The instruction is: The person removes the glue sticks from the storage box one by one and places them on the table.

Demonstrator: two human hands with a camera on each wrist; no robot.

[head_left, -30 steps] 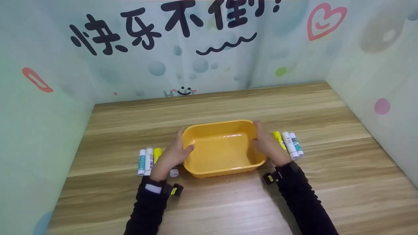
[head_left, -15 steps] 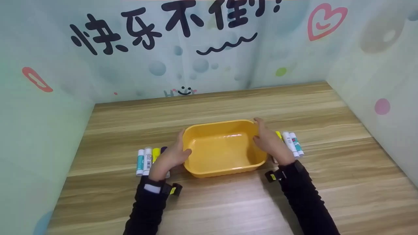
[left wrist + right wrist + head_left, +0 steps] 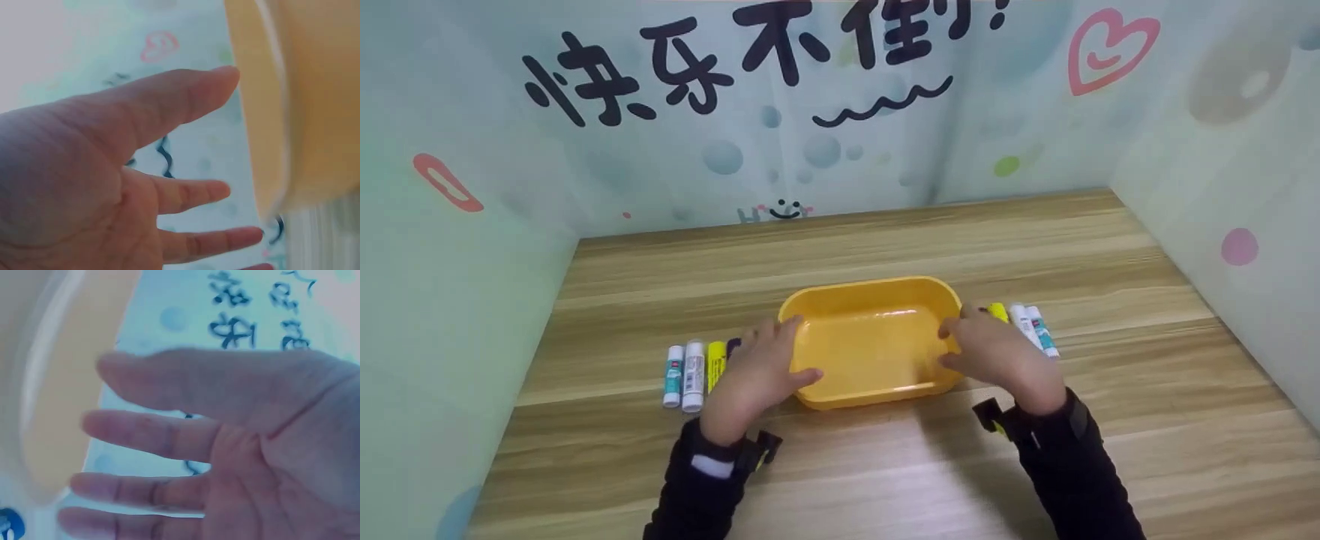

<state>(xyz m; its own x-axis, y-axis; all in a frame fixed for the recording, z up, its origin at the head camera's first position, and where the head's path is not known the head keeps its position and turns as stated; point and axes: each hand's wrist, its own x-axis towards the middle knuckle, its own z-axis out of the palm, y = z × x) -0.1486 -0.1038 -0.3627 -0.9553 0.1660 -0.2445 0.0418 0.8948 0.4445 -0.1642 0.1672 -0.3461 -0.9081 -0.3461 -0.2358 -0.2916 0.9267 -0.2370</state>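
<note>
A yellow rectangular plastic basin [image 3: 870, 345] stands on the wooden table between the two hands. The left hand [image 3: 761, 375] hovers over its left end, fingers spread and straight in the left wrist view, with the basin wall [image 3: 326, 112] beyond the fingertips. Over the right end is the right hand [image 3: 1001, 352], its fingers extended and parted in the right wrist view, holding nothing. Glue sticks lie by the left hand: a teal-and-white one [image 3: 673, 377], a white one [image 3: 693, 377] and a yellow one [image 3: 716, 364], plus a dark-capped item partly hidden.
To the right of the basin lie another yellow stick [image 3: 998, 312], a white stick [image 3: 1024, 322] and a teal-and-white glue stick [image 3: 1043, 330], partly behind the right hand. A printed cloth wall [image 3: 840, 172] borders the wooden table [image 3: 870, 480] at the back and sides.
Both hands have let go of the basin's ends and lifted off, the right one drawing back toward the person. The left sticks have shifted slightly left. The basin stays in place.
</note>
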